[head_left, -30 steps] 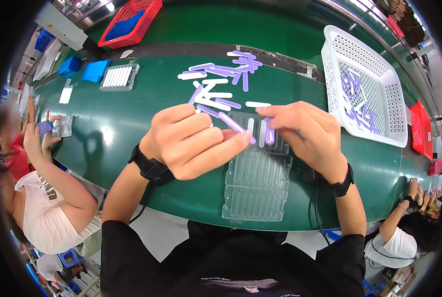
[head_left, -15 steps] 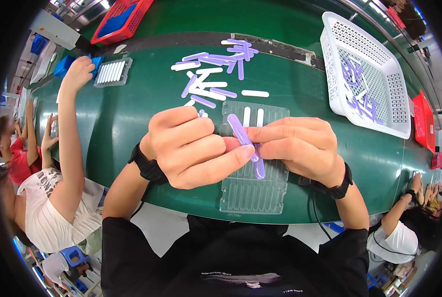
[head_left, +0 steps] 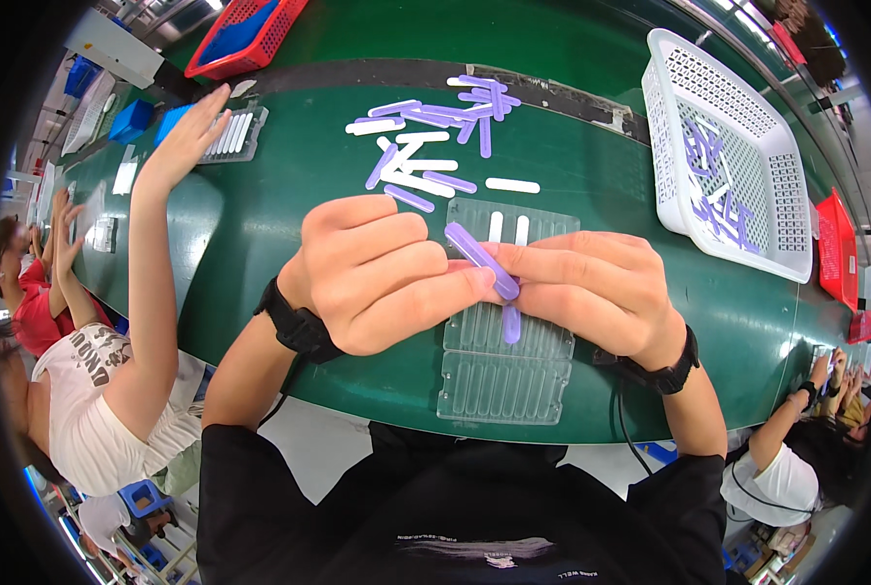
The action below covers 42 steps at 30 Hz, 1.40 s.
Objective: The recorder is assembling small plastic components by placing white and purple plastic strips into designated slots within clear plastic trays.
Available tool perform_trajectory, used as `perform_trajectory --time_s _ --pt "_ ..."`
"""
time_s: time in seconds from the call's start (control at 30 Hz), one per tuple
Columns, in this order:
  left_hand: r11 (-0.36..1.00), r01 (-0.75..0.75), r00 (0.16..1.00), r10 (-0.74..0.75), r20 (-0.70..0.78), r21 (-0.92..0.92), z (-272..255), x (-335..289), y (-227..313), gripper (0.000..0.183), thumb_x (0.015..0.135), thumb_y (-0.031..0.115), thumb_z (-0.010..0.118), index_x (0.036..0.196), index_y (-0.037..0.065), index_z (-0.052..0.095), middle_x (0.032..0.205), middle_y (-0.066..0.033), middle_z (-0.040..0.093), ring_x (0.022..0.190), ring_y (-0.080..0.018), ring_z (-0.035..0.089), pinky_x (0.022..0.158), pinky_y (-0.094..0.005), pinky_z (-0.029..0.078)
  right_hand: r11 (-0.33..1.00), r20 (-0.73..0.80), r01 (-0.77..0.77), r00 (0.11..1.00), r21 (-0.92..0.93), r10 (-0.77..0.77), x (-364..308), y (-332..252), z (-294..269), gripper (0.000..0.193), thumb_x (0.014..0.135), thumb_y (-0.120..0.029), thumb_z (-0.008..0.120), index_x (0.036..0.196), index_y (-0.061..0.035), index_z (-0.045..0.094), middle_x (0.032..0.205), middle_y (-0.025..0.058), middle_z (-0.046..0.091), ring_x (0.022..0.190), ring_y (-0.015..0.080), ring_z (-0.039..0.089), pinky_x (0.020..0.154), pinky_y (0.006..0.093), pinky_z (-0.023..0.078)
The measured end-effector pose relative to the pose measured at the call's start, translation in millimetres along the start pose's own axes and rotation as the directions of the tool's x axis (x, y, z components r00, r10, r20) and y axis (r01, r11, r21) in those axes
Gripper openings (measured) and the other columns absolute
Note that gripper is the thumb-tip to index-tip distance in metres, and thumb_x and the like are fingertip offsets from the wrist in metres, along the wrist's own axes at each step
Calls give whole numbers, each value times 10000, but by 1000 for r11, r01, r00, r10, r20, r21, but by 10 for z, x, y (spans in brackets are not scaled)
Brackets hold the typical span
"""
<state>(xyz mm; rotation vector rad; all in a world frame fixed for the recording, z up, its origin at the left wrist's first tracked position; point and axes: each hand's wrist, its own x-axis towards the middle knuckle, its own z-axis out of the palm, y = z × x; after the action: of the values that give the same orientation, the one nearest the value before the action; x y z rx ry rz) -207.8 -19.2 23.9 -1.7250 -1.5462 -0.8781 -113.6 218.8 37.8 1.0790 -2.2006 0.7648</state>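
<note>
My left hand (head_left: 382, 273) is closed, its thumb and forefinger on a glossy purple strip (head_left: 474, 255) with rounded ends, tilted down to the right. Facing it, my right hand (head_left: 591, 292) pinches at the lower part of this strip. A second purple strip (head_left: 511, 327) sticks out below the right fingertips; its upper end is hidden. Beneath both hands lies a clear grooved plastic tray (head_left: 503, 388), with two white strips (head_left: 522, 230) showing in its far grooves. Loose purple and white strips (head_left: 418, 180) are scattered just beyond my hands.
A white perforated basket (head_left: 664, 175) holding several strips stands at right, beside a red basket (head_left: 835, 253). Another red basket (head_left: 270, 44) is at the far left. A co-worker's hand (head_left: 187, 141) reaches over another tray of white strips (head_left: 250, 146) on the green table (head_left: 299, 146).
The upper purple strip has turned slightly flatter between my hands, and less of the second one shows. At left, the co-worker's hand has opened and moved toward the tray of white strips.
</note>
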Motion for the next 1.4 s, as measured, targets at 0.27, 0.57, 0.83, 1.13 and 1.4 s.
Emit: perform_trajectory --time_s 0.27,0.57,0.83,1.13,1.4 --pt "999 12 1000 -12 2 31 64 -17 -50 381 735 147 873 1073 48 730 635 35 475 524 -130 450 484 -287 292 1000 18 0 1000 -10 0 0 52 12 149 766 -80 756 893 -40 690 1096 116 758 745 204 720 604 299 589" --pt "830 524 852 -512 109 -190 95 -99 -291 87 952 87 731 949 29 665 752 -25 630 604 -120 549 551 -249 401 885 109 -461 885 69 453 -92 197 -108 51 915 -57 745 953 -33 722 874 56 733 671 180 642 637 282 531" --pt "38 918 354 -528 772 -395 77 -69 -379 180 969 131 758 889 -29 741 833 -19 716 685 -27 598 535 -195 425 240 557 -929 362 282 747 -109 417 -330 157 924 -99 742 973 13 643 744 -3 653 664 30 559 581 237 420" --pt "468 879 444 -739 506 -88 253 -119 -209 324 800 282 912 941 57 726 590 24 578 552 -47 568 499 -222 341 577 302 -816 557 25 774 -130 355 -45 212 845 -138 821 955 -51 662 711 38 675 599 150 623 562 298 451" --pt "887 428 790 -460 406 172 142 -194 143 303 848 319 849 1054 111 771 609 4 495 513 -183 555 480 -333 427 919 305 -348 869 -184 390 -251 188 -266 305 792 -174 852 1073 -92 770 1120 52 664 910 224 651 738 334 570"
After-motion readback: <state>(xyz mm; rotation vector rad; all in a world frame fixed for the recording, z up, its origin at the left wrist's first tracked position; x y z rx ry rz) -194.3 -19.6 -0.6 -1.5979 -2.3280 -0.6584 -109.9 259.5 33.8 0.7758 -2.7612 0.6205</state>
